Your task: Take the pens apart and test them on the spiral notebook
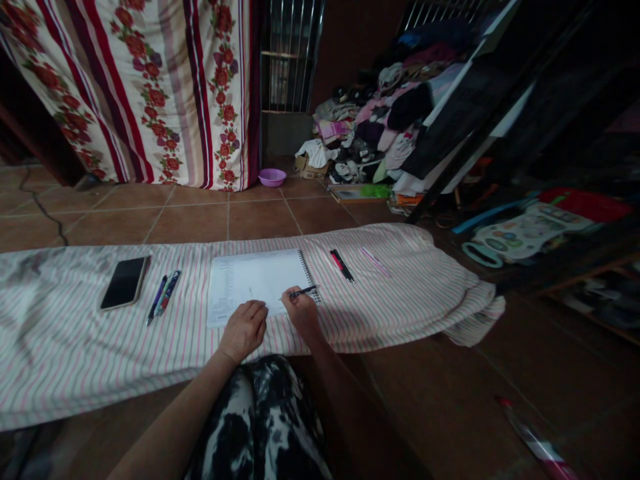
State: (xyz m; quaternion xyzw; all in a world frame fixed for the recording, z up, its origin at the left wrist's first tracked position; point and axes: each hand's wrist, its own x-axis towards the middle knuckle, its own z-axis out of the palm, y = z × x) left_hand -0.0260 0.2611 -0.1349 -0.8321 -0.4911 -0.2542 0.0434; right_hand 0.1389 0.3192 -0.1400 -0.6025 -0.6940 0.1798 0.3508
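Note:
A spiral notebook (pixel 250 280) lies open on a striped cloth (pixel 75 347) spread over the floor. My right hand (pixel 300 310) is closed around a dark pen (pixel 304 291), whose tip rests on the page near the spiral edge. My left hand (pixel 245 330) sits with curled fingers on the notebook's near edge and holds nothing I can see. Left of the notebook lie two pens (pixel 164 295) and a black phone (pixel 124 282). To the right are a red and a black pen (pixel 342 265) and a pink pen (pixel 375 261).
A flowered curtain (pixel 150 87) hangs at the back left, with a purple bowl (pixel 272 177) on the tile floor beside it. A heap of clothes (pixel 380 127) fills the back right, next to dark shelving (pixel 500 100). A toy board (pixel 525 233) lies at right.

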